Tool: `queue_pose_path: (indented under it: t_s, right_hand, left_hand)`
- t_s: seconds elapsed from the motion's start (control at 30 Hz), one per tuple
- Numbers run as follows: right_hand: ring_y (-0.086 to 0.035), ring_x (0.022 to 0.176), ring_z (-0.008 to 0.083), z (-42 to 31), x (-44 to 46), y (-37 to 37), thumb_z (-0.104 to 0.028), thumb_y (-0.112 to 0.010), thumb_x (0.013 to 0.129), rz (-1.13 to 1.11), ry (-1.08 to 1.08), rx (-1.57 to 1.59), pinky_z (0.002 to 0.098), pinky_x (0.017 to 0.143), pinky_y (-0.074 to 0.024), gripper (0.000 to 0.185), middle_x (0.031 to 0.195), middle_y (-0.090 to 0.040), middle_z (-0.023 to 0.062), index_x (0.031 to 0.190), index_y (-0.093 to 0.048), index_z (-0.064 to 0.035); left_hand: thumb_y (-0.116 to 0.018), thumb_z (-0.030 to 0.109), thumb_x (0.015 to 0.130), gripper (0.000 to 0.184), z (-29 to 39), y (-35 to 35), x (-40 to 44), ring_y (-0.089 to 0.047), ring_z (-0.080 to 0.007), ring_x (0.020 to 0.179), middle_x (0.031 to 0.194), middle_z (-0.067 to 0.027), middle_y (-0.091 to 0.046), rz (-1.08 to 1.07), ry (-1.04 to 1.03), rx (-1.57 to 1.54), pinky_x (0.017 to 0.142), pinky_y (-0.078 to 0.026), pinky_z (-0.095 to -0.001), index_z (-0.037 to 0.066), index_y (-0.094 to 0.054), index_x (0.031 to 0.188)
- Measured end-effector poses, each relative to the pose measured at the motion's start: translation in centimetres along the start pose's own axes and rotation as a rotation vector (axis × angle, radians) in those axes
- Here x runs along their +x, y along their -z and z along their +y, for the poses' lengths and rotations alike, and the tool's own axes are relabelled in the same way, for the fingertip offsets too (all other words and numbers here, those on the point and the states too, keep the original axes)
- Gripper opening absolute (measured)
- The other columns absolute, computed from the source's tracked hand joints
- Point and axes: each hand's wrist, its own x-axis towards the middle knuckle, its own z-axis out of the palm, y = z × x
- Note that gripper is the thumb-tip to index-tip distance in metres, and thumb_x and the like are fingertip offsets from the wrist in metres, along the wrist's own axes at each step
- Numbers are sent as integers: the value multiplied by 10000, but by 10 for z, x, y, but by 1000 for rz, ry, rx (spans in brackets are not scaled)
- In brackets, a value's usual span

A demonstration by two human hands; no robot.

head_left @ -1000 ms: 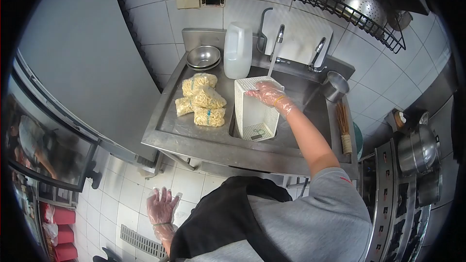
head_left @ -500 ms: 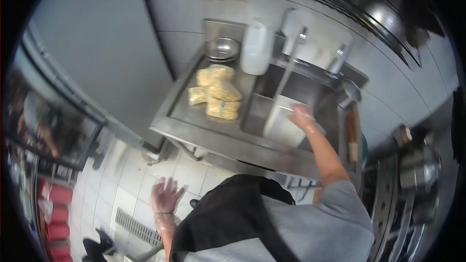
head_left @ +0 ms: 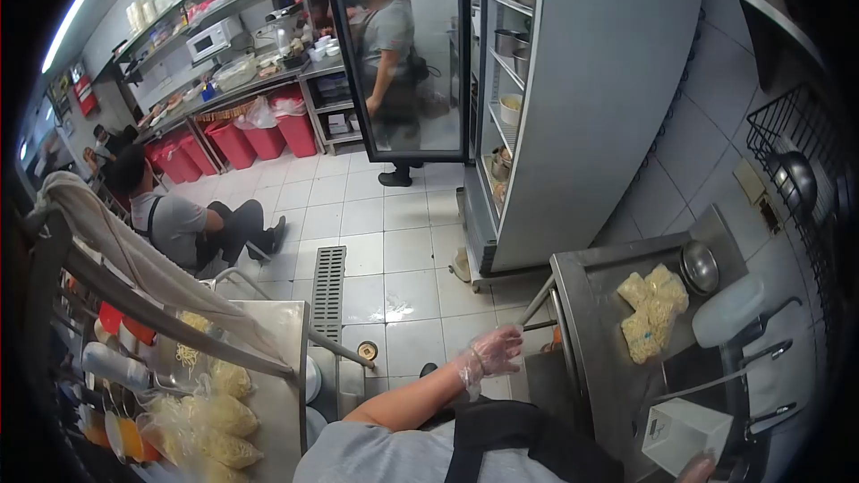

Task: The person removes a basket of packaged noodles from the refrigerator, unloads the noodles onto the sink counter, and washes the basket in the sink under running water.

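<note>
My left hand (head_left: 490, 362), in a clear plastic glove, is held out over the floor left of the steel counter (head_left: 582, 304). Its fingers are apart and slightly bent, and it holds nothing. At the bottom right, only part of my right hand (head_left: 697, 469) shows, its fingers at the rim of a white rectangular plastic container (head_left: 684, 436). That container is tilted at the sink (head_left: 673, 374), below a long tap spout (head_left: 711, 385). Plastic bags of pale yellow food (head_left: 653, 313) lie on the counter beside the sink, near a translucent jug (head_left: 727, 311) and metal bowls (head_left: 700, 266).
An upright fridge (head_left: 582, 107) stands ahead, its glass door (head_left: 407, 80) swung out with a person behind it. Another person (head_left: 179, 219) sits low at left. A side table (head_left: 286, 322) carries bagged noodles (head_left: 219, 416). A drain grate (head_left: 328, 291) crosses the tiles.
My view has swung left, bringing the fridge interior, co-workers and side table into sight. My right hand and the white container now sit at the lower right edge. My left hand's fingers are less spread.
</note>
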Motion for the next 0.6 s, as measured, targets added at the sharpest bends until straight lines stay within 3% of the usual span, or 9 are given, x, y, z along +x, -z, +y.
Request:
queue_pose_path:
  t_s: [0.1, 0.2, 0.37, 0.4, 0.43, 0.47, 0.53, 0.57, 0.6]
  right_hand:
    - [-503, 423, 141, -18, -5, -24, -184, -524, 811, 177, 160, 131, 339, 419, -427, 331, 491, -497, -3, 483, -504, -148]
    - [-546, 537, 150, -23, 2, 42, -201, -492, 858, 32, -225, 223, 337, 484, -455, 278, 574, -537, 14, 602, -553, -112]
    - [-592, 759, 331, -16, -14, -30, -115, -520, 855, 220, -361, 765, 408, 698, -473, 180, 808, -615, 195, 928, -621, 15]
    - [-589, 751, 311, -23, -20, -44, -134, -517, 864, 352, -254, 760, 410, 696, -477, 179, 789, -605, 183, 941, -627, -16]
    - [-582, 748, 305, -23, -7, -10, -159, -535, 854, -191, -439, 913, 404, 713, -477, 201, 791, -594, 180, 967, -614, -14]
    - [-579, 763, 316, -35, -14, -33, -167, -539, 842, 9, -188, 333, 402, 733, -471, 204, 824, -597, 179, 955, -605, -10]
    - [-578, 817, 340, -34, -10, -45, -142, -525, 816, -164, -269, 561, 422, 732, -471, 180, 854, -600, 175, 920, -590, -10]
    - [-578, 816, 352, -39, -16, -60, -135, -530, 806, 129, -343, 604, 440, 721, -469, 167, 837, -603, 176, 887, -596, -4]
    - [-582, 807, 340, -31, -9, -49, -125, -528, 796, -211, -375, 603, 426, 715, -473, 150, 814, -606, 165, 860, -611, -17]
  left_hand:
    - [-540, 212, 846, 81, 8, -12, -14, -488, -200, 902, 1055, -32, -469, 139, 75, -174, 911, -296, -640, 150, -499, 879]
    - [-530, 204, 849, 82, 13, -15, -21, -493, -200, 868, 1030, -33, -473, 160, 96, -191, 914, -306, -633, 145, -489, 888]
    - [-559, 225, 833, 121, 15, 0, -19, -516, -229, 927, 1076, -68, -505, 24, 45, -260, 935, -295, -637, 139, -529, 912]
    - [-568, 234, 828, 131, 13, 0, -21, -524, -237, 940, 1093, -77, -512, -11, 63, -287, 939, -294, -637, 138, -539, 913]
    - [-579, 255, 815, 147, 10, 5, -19, -557, -256, 923, 1079, -86, -545, -25, 62, -299, 946, -290, -635, 139, -568, 905]
    - [-589, 277, 802, 167, 11, 5, -19, -590, -276, 906, 1066, -95, -578, -43, 81, -310, 953, -285, -633, 140, -597, 897]
    - [-565, 253, 787, 188, 17, -5, -26, -588, -291, 909, 1029, -117, -594, 19, 105, -284, 971, -276, -632, 113, -621, 898]
    - [-557, 232, 780, 193, 20, -8, -32, -578, -302, 923, 1033, -137, -588, -72, 91, -318, 978, -276, -629, 99, -625, 901]
    - [-552, 222, 775, 193, 22, -9, -34, -562, -311, 948, 1022, -144, -585, -56, 106, -323, 979, -283, -626, 97, -629, 900]
